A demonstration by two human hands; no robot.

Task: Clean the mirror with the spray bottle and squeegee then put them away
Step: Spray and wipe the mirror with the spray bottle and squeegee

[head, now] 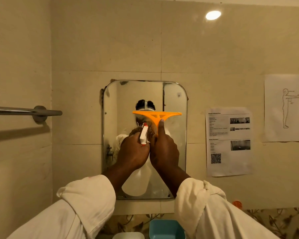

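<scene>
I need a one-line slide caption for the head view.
Right hand holds an orange squeegee before the mirror; left hand holds the spray bottle.

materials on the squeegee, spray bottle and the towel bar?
Squeegee: looks like moulded plastic, matte orange, one piece with a cut-out web; blade strip not discernible. Spray bottle: likely plastic, a white head with red nozzle tip, body translucent white below the left hand. Towel bar: apparently metal, brushed grey with a soft sheen, on a round wall mount.
</scene>
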